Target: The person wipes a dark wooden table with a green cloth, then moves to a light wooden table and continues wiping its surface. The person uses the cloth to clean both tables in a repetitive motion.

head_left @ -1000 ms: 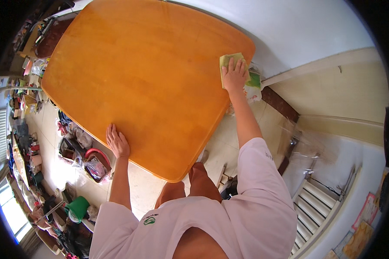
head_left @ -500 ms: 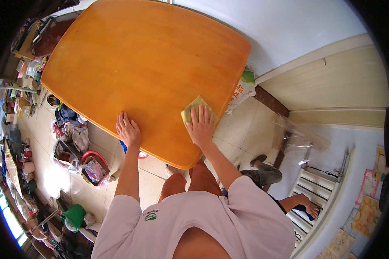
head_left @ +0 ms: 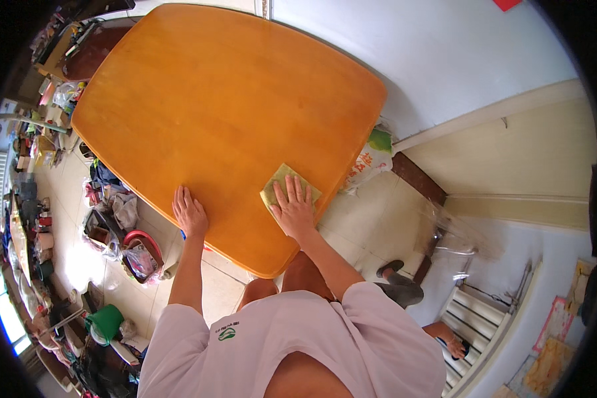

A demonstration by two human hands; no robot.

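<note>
A yellow cloth [head_left: 269, 195] lies on the orange-brown wooden table [head_left: 225, 99], close to its right edge and near corner. My right hand [head_left: 294, 207] is pressed flat on the cloth with its fingers spread, holding it against the tabletop. At the table's near left edge, my left hand [head_left: 191, 213] rests palm down with fingers stretched out and nothing in it. Both of my forearms reach up over the near side of the table.
Left of the table, bags, boxes and a red basin [head_left: 154, 244] stand on the tiled floor. A green bucket [head_left: 105, 323] sits lower left among clutter. At right, another person's hand [head_left: 454, 345] is at a white radiator [head_left: 479, 318] with something dark. A wall borders the table's far right.
The view has shifted, so the table appears a little lower. Both hands stay on the table, the right still on the cloth. The other person's hand has moved lower along the radiator.
</note>
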